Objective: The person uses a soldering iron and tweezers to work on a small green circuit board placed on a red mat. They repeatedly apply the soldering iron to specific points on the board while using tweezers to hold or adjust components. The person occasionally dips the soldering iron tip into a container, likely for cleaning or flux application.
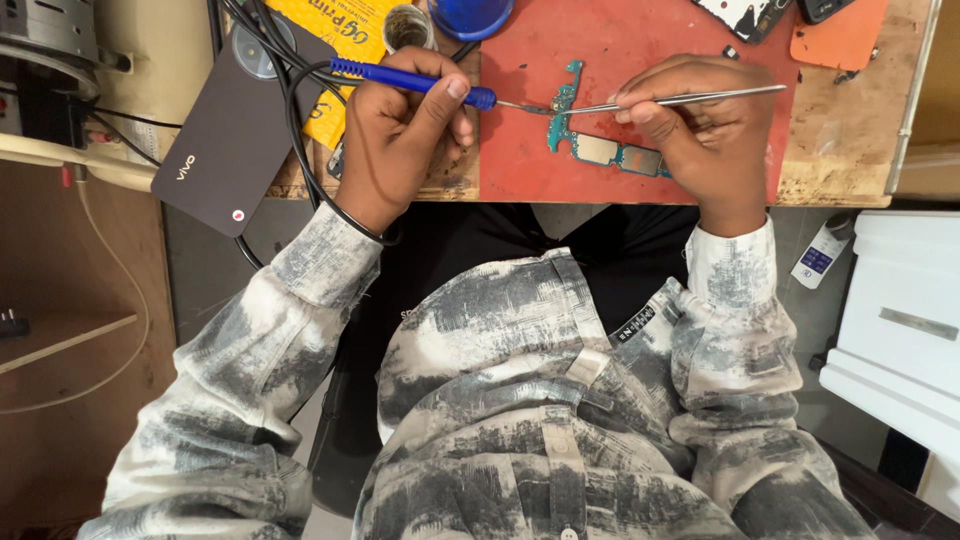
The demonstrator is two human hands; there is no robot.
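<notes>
Our left hand [400, 130] is closed round the blue grip of a soldering iron [400, 78], thumb laid along the top, so we judge, to steer the tip, which reaches onto the red mat [620, 40] and meets the upper end of the teal circuit board [600, 150] lying near the mat's middle. Our right hand [700, 130] is pinched shut on metal tweezers [680, 100], held low and nearly flat so their points arrive at the same spot from the opposite side. Both wrists are bent down, with the heels of the hands apparently resting near the mat's near edge on the worktop [850, 140], likely for steadiness. A dark phone [230, 130] lies face down well left of the mat.
</notes>
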